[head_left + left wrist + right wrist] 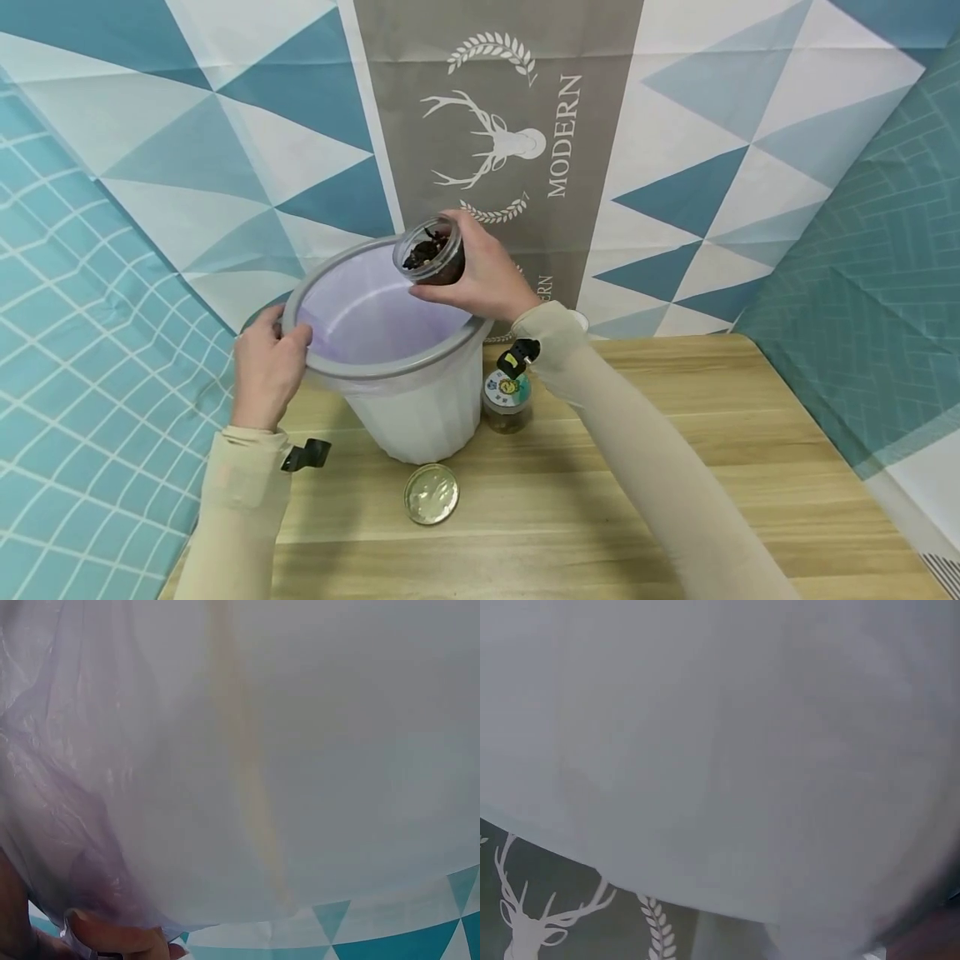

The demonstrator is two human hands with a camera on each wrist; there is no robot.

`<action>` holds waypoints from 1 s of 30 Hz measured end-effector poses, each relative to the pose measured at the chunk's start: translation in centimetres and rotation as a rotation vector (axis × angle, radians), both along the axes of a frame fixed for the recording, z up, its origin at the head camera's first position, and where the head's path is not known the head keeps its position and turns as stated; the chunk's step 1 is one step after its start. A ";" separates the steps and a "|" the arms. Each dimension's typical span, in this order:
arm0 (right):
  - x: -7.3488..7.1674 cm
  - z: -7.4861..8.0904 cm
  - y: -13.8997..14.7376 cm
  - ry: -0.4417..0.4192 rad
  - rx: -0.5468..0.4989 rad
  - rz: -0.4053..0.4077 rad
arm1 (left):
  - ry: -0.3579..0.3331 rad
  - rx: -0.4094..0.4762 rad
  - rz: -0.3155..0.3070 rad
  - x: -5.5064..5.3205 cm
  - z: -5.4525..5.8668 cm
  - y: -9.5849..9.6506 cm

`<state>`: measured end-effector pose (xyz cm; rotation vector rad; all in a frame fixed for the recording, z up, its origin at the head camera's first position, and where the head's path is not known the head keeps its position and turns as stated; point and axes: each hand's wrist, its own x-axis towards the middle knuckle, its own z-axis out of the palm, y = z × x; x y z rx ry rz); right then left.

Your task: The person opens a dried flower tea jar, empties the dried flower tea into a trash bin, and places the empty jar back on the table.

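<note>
A white trash bin (420, 417) with a grey rim stands on the table, lined with a thin purple bag (367, 321). My left hand (266, 371) grips the rim at its left side, thumb on top. In the left wrist view, fingers (124, 937) show at the bottom beside the crumpled bag. Over the far right part of the bin, my right hand (491, 271) holds a clear jar (452, 268), tilted with its mouth toward the bin. Dark, dried-looking pieces (426, 250) lie inside it. The right wrist view is mostly the bin's wall (705, 750).
A round gold-coloured lid (431, 494) lies on the wooden table (570, 517) before the bin. Close to the bin's right side stands another jar (507, 408) with a printed lid, under my right wrist. A patterned wall covering (600, 108) rises directly behind.
</note>
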<state>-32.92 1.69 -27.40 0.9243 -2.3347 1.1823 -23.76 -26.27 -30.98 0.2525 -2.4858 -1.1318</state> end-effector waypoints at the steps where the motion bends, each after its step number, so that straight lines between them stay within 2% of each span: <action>1: -0.1 -0.2 -0.2 0.003 0.010 -0.004 | 0.001 0.001 -0.003 0.0 0.0 0.0; 18: -1.0 -1.0 -0.8 0.030 0.189 -0.047 | 0.018 0.011 0.016 -0.3 -0.2 -0.1; 24: -1.0 -1.1 -1.0 0.060 0.208 -0.043 | 0.036 0.029 0.036 -0.3 -0.5 -0.2; 30: -0.9 -1.1 -0.9 0.060 0.220 -0.047 | 0.043 0.053 0.028 -0.5 -0.4 -0.1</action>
